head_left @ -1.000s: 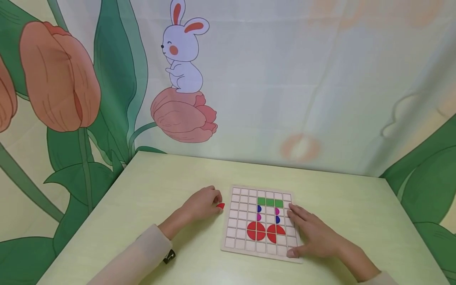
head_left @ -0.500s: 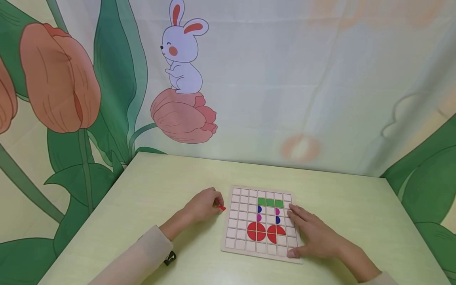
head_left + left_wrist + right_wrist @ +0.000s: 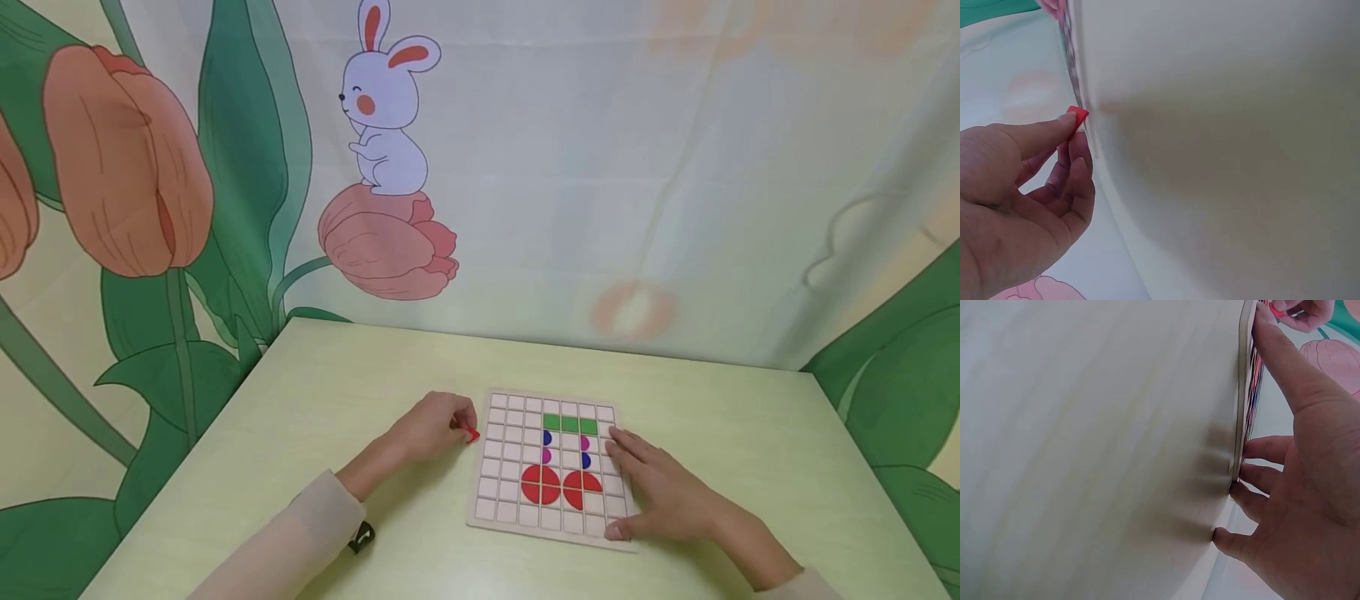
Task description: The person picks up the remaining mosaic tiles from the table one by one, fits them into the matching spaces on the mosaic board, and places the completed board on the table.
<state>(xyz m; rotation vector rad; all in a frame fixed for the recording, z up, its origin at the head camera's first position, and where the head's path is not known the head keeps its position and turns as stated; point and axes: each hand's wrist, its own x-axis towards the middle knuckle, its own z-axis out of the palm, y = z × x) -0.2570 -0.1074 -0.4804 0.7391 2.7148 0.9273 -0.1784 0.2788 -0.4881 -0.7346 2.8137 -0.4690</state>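
Note:
My left hand (image 3: 433, 429) pinches a small red quarter-circle tile (image 3: 473, 435) between thumb and fingertips, just left of the wooden grid board (image 3: 495, 450). In the left wrist view, the red tile (image 3: 1078, 115) sticks out past the tip of the thumb, and the other fingers curl below it. My right hand (image 3: 667, 497) rests along the board's right edge with fingers spread, the thumb on the near corner. The board carries a green row (image 3: 570, 424), small blue and magenta half-circles, a full red circle (image 3: 541, 485) and a red circle lacking its lower right quarter (image 3: 577, 487).
The pale table (image 3: 360, 358) extends around the board on all sides. Behind it hangs a curtain (image 3: 525, 208) printed with tulips and a rabbit. A black object (image 3: 362, 537) shows under the left sleeve (image 3: 300, 525).
My left hand has shifted slightly right toward the board, and the red tile has turned between its fingers. The right hand and the board have stayed in place.

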